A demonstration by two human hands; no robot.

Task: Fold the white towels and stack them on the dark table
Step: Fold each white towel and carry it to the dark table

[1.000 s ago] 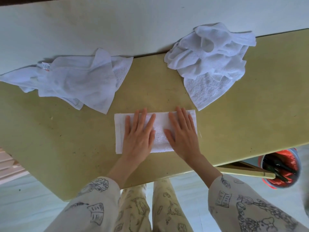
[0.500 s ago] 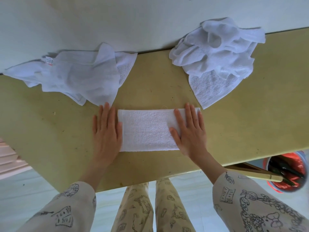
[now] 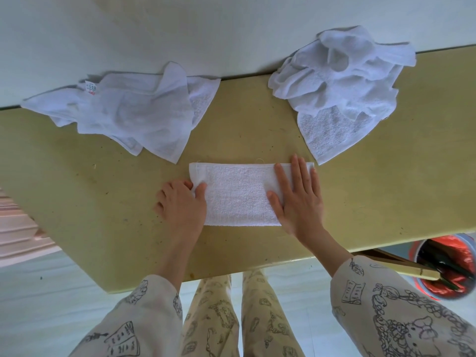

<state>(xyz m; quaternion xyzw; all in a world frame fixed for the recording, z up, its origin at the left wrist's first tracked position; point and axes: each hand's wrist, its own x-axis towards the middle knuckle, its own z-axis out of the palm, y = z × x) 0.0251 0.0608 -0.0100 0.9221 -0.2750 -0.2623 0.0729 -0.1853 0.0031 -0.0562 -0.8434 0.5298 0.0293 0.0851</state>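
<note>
We see a folded white towel point(image 3: 239, 194) lying flat as a long strip near the front edge of the olive-yellow desk point(image 3: 77, 189), about mid-width. The left hand point(image 3: 181, 204) sits at the towel's left short end: thumb on top of the cloth, fingers curled at or under the edge, so its grip is pinched on that end. How far the fingers go under, we cannot tell. The right hand point(image 3: 298, 199) lies flat on the towel's right end, fingers straight and slightly spread, palm down, pressing; its grip is apart, nothing clasped.

Behind the strip, toward the wall, two more white towels wait unfolded. The loose towel on the left point(image 3: 134, 114) is spread out and rumpled, with a small printed tag point(image 3: 90, 87) at its far corner; its near point comes close to the folded strip's left corner but stays apart. The crumpled heap on the right point(image 3: 340, 91) is bunched up against the pale wall point(image 3: 180, 27), one corner hanging toward us, ending just beside the strip's right corner and the right fingertips point(image 3: 295, 159).

Both arms wear cream sleeves point(image 3: 401, 310) with line-drawn prints; matching trousers point(image 3: 242, 318) show below the desk edge. Lower right, on the floor, a round bin with red liner point(image 3: 443, 269) holds dark items; a yellowish stick point(image 3: 407, 269) crosses in front of it.
</note>
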